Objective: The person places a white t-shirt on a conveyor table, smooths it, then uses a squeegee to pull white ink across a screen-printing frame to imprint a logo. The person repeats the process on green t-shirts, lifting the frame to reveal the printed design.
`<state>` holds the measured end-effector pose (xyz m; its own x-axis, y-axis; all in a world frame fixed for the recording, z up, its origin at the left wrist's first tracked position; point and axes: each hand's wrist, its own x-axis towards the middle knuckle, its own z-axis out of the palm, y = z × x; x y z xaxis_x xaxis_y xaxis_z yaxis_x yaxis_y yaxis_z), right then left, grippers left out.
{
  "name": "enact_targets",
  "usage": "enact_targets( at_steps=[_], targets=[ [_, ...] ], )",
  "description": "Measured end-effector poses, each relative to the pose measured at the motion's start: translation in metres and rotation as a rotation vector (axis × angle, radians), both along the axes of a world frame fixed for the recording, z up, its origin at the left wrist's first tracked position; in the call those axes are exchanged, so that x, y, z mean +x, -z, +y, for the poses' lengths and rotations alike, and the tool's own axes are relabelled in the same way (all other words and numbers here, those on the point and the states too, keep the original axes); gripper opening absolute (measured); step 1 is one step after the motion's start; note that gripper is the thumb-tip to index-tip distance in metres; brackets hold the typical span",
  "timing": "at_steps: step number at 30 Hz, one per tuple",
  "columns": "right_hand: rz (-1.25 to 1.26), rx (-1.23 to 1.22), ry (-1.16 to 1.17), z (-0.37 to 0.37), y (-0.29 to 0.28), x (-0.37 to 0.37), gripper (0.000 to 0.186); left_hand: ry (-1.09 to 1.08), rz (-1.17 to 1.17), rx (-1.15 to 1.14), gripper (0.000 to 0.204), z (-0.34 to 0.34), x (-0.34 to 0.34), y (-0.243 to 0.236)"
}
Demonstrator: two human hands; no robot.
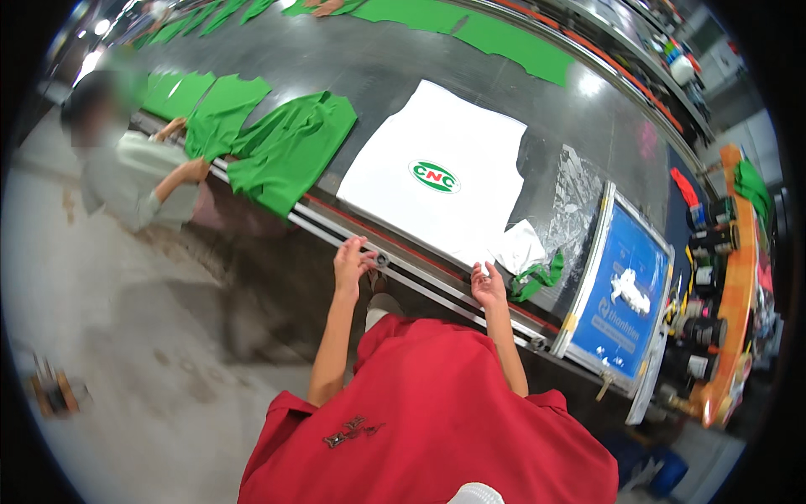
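A white fabric panel (453,139), cut in the shape of a shirt body, lies flat on the dark table in front of me. It carries an oval green-and-red printed emblem. My left hand (349,264) is just off the table's near rail, holding nothing, its fingers loosely bent and apart. At the panel's near right corner, my right hand (488,286) has its fingertips pinched on the fabric edge. Beside that corner are a crumpled white cloth (520,247) and a bunched green cloth strip (540,278).
A framed blue printing screen (617,294) rests at the right, with a white smear on it. Dark jars (712,241) line an orange wooden rack (732,328). On the left, a co-worker (138,168) handles green fabric pieces (294,143). More green panels (512,42) lie along the far side.
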<state>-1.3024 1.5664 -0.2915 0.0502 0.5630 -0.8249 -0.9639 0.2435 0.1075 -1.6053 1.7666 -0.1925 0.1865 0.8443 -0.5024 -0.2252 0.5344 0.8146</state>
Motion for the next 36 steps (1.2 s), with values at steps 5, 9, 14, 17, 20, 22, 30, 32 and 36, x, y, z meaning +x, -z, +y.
enact_targets(
  at_steps=[5,9,14,17,20,22,30,32,36],
  targets=[
    [-0.519,-0.229,-0.698,0.045,-0.045,-0.046,0.045,0.169,-0.084,-0.175,0.044,0.182,-0.009,0.063],
    [-0.796,-0.515,-0.541,0.066,-0.071,-0.060,0.041,0.504,0.114,-0.374,0.036,0.227,0.007,0.089],
    [-1.062,-0.471,-0.246,0.100,-0.116,-0.052,0.035,0.987,0.512,-0.276,0.039,0.219,0.018,0.059],
    [-1.038,-0.491,-0.153,0.126,-0.136,-0.044,0.031,0.803,0.222,-0.298,0.034,0.236,0.034,0.021],
    [-1.059,-0.438,-0.064,0.147,-0.149,-0.016,0.029,0.728,0.151,-0.346,0.029,0.253,0.056,-0.004],
    [-1.027,-0.442,-0.024,0.155,-0.164,-0.011,0.027,0.763,0.128,-0.275,0.027,0.250,0.071,-0.036],
    [-1.132,-0.455,-0.178,0.114,-0.175,-0.038,0.033,0.899,0.311,-0.110,0.033,0.220,0.076,-0.084],
    [-1.133,-0.475,-0.247,0.102,-0.169,-0.046,0.036,0.948,0.338,-0.084,0.036,0.220,0.062,-0.078],
    [-1.149,-0.591,-0.618,0.065,-0.143,-0.047,0.050,1.065,0.645,0.281,0.057,0.225,0.028,-0.037]
  ],
)
